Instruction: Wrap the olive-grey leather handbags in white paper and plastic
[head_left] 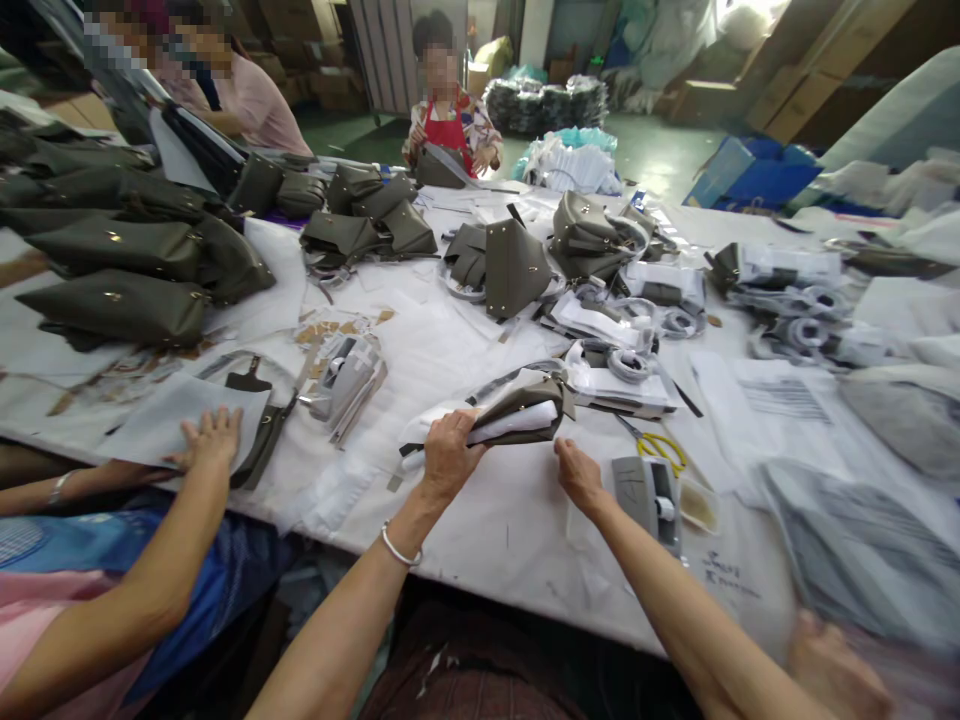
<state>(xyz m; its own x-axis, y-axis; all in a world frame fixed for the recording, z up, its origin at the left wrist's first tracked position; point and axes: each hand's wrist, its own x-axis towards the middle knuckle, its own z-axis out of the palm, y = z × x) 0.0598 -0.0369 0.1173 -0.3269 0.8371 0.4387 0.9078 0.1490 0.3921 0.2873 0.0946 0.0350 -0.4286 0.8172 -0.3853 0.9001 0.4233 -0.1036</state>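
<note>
An olive-green handbag (517,412) lies tilted in front of me, with white packing paper showing along its opening. My left hand (452,455) is closed on the bag's left end, thumb and fingers on either side. Just below the bag's right end, my right hand (579,472) has its fingers curled together; whatever they pinch, if anything, is too small to make out. Close to the right hand are yellow-handled scissors (661,450), a grey tape dispenser (646,495) and a small clear tray (697,503).
Wrapped bags (622,385) with coiled straps lie beyond my hands. Olive bags (112,305) are heaped on the left. Beside me a co-worker's hand (211,440) presses a white sheet. A second tape dispenser (346,378) sits between us. Grey plastic bags (847,540) lie right.
</note>
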